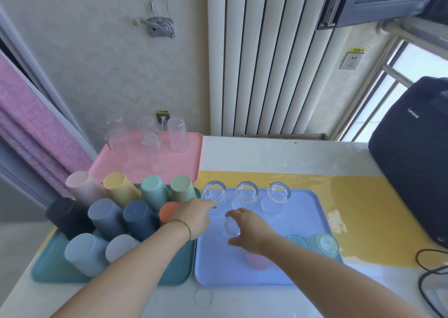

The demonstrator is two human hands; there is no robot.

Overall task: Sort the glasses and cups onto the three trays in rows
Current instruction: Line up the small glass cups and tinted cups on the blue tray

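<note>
Gripping a small clear glass [232, 229] mid-frame, the right hand [252, 230] seems to start the second row on the blue tray [242, 275], while the left hand [194, 217] hovers slack and the tinted cups [324, 243] at lower right look unsorted.

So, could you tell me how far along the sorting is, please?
Coloured cups fill the teal tray; three glasses line the back of the blue tray. The right hand holds a fourth glass for row two. The tinted glasses near the front look unsorted.

Pink tray [184, 157], teal tray [48, 269], blue tray [303, 220]; clear glasses [246, 191]; one cup [258, 263] perhaps pink.
</note>
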